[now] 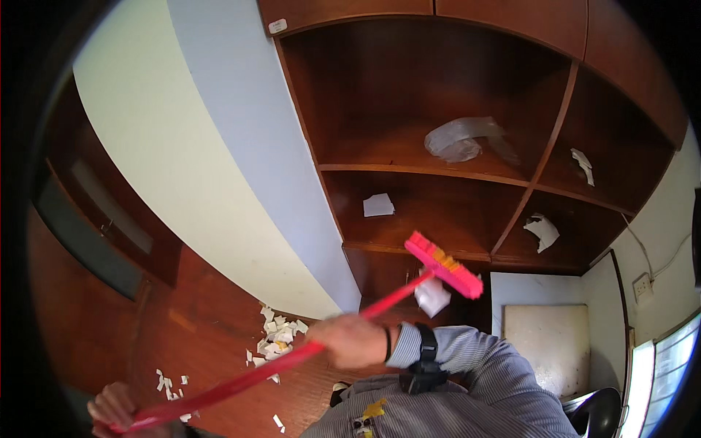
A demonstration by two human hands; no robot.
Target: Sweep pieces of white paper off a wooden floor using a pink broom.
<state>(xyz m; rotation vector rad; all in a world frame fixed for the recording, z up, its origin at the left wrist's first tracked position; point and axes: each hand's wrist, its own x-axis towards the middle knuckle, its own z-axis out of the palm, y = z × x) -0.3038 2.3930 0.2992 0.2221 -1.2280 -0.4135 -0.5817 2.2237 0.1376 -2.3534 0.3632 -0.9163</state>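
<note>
A long red-handled broom (443,265) with a pink head and pink and orange bristles is raised in front of the wooden shelves, its bristles facing up. My right hand (350,340) grips the middle of the handle. My left hand (115,408) is closed around the handle's lower end at the bottom left. A white crumpled piece (432,297) shows just behind the broom head; whether it touches the broom I cannot tell. White torn pieces (279,334) lie heaped on the wooden floor beside the wall's foot, and smaller scraps (168,383) are scattered farther left.
The brown shelf unit (416,171) holds a clear plastic bag (460,139), a white piece (378,205) in the lower left compartment, and torn pieces (542,232) at right. A pale wall (208,164) borders it. A board (546,350), wall socket (642,288) and window stand right.
</note>
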